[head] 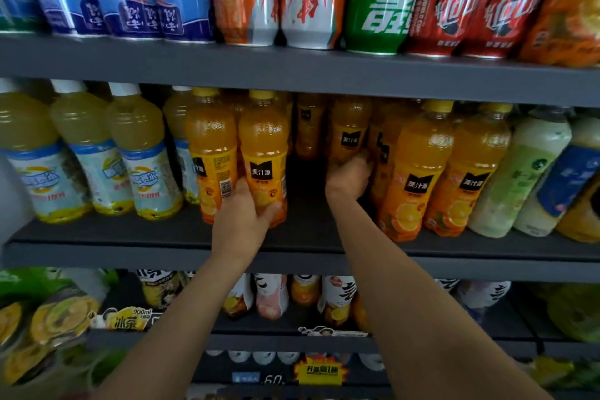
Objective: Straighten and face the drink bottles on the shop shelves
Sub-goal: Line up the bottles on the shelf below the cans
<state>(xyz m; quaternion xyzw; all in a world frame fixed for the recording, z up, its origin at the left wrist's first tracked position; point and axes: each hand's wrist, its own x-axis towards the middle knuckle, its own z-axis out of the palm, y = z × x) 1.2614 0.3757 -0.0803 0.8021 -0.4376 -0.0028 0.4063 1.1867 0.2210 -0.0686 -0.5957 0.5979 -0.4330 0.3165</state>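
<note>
Head view: left hand (242,221) fingers curled round base of front orange juice bottle (264,156) on middle shelf (292,256), label facing out. Right hand (349,177) reaching deeper, fingers wrapped on rear orange bottle (347,136). Barcode-out bottle (211,156) touching on left; two faced orange bottles (418,172) right. Lemon drinks (143,156) far left. Yellow caps, black logo patches.

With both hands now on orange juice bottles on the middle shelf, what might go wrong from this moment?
1. The left hand grips a front orange bottle close to the shelf edge; it might slip off.
2. The right hand reaches deep for a rear bottle; the forearm could knock the neighbouring front bottle.
3. The bottle with its barcode facing out may remain unfaced.
</note>
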